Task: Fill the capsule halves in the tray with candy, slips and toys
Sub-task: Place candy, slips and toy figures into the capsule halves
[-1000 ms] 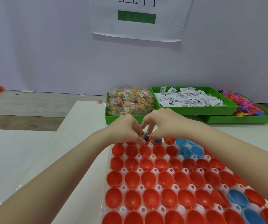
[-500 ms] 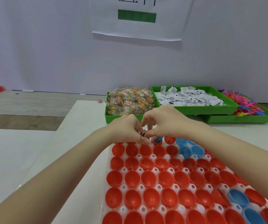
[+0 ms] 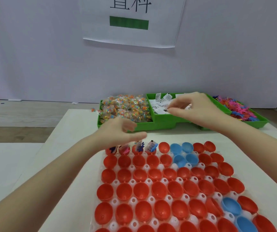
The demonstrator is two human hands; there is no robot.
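**Fetching a slip for the next capsule half**

Head view: The tray [image 3: 152,199] of capsule halves lies on the white counter [image 3: 77,131], packed mostly with red halves and a few blue ones. In its far row, the four halves at the left already carry contents: a slip and coloured toy pieces stick up out of them, the clearest being the fourth filled half [image 3: 150,148]. The next red half [image 3: 164,147] beside it looks empty, as do all the rows nearer the camera. Behind the tray stand three green bins: the candy bin [image 3: 124,108] at the left, the slip bin [image 3: 163,104] in the middle, the toy bin [image 3: 238,111] at the right.

The right hand [image 3: 193,108] is over the slip bin, thumb and forefinger brought close together at the pile of slips; whether a slip is already pinched there I cannot tell. The left hand [image 3: 120,133] hovers just above the filled halves, fingers loosely spread and holding nothing visible, though it is motion-blurred.

By my judgement the filling has barely begun, and the step in hand is picking supplies for the fifth half. The next move calls for lifting a single slip clear of the pile and carrying it to that empty red half.
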